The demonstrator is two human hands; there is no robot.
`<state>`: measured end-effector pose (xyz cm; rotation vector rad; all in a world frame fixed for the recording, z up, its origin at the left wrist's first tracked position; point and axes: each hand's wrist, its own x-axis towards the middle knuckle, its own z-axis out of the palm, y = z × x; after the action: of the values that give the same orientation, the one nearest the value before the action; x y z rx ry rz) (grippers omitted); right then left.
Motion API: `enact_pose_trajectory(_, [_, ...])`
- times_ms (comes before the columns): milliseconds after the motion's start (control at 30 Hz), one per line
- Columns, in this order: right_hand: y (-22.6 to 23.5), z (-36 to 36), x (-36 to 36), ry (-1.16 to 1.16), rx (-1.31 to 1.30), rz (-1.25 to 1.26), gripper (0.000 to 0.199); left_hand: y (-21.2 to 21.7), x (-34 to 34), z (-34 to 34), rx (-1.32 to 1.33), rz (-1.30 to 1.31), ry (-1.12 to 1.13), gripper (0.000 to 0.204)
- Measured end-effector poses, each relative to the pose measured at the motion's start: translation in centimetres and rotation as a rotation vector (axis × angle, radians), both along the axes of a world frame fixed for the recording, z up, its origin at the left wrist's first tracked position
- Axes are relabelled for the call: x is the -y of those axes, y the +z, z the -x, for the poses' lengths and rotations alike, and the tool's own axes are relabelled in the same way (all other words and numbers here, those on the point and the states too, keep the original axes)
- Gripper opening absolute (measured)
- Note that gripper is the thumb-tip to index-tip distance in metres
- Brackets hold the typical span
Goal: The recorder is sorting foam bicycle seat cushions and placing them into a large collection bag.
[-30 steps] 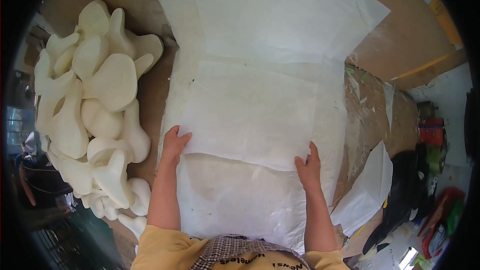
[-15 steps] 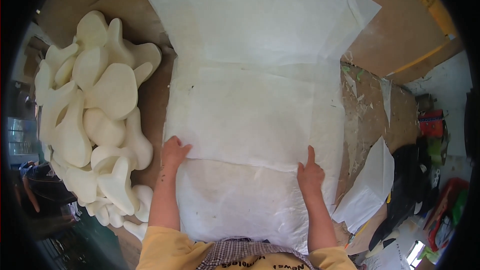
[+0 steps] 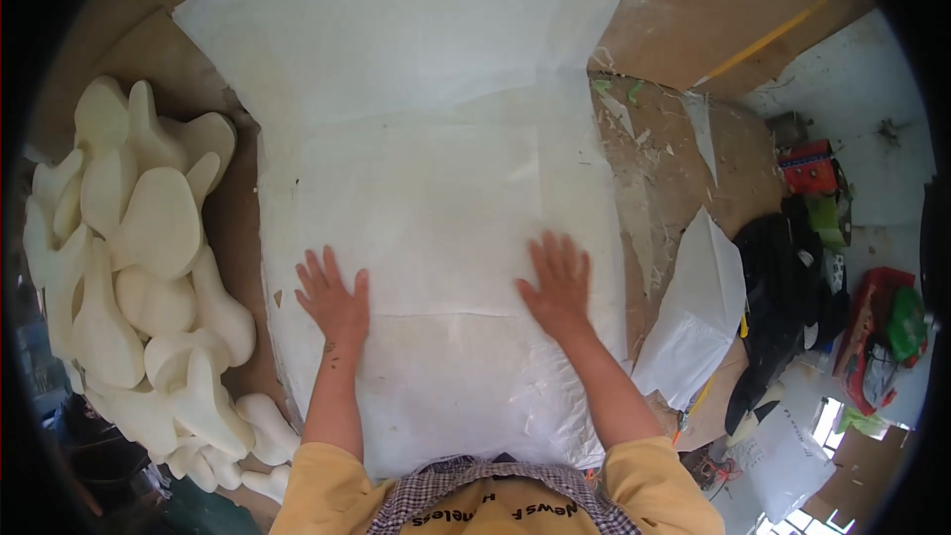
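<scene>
A large white sheet [image 3: 426,178] covers the middle of the table, with a crosswise edge or fold line running between my hands. What lies under it is hidden. Palm down, my left hand [image 3: 335,299] rests on the sheet left of centre, its fingers spread. My right hand [image 3: 560,287] is also spread flat on or just over the sheet to the right, slightly blurred. Neither hand holds anything. Nearer my body, a shiny wrinkled white layer [image 3: 446,391] shows below the crosswise edge.
Many cream-coloured curved foam-like pieces [image 3: 158,228] are heaped at the left. To the right lie a folded white sheet [image 3: 693,312], dark fabric [image 3: 773,307] and scraps on the brown tabletop [image 3: 738,173]. A red box [image 3: 807,168] stands farther right.
My fingers have left the crosswise edge and opened out flat, slightly farther in on the sheet. The whole view has shifted, so the sheet and the heap appear farther left.
</scene>
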<state>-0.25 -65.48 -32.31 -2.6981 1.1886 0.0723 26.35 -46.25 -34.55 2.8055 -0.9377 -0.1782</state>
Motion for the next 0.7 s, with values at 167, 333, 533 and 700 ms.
enact_pose_trajectory(167, [6.9, 11.4, 0.5, -0.339, -0.367, 0.172, 0.066, 0.0, -6.5, 0.7, -0.062, -0.145, 0.115, 0.068])
enact_pose_trajectory(333, [10.7, 21.8, 1.1, -0.604, -0.408, 0.15, 0.047, 2.9, -0.5, 7.6, -0.098, 0.003, -0.069, 0.068])
enact_pose_trajectory(533, [15.1, 15.0, -4.6, -0.378, 0.801, -0.384, 0.01, 6.4, 0.7, 17.6, -0.449, 0.476, -0.465, 0.061])
enact_pose_trajectory(700, [14.4, 10.2, -11.3, -0.059, 0.8, -0.446, 0.011, 10.8, -3.2, 18.8, -1.656, 0.673, -0.211, 0.057])
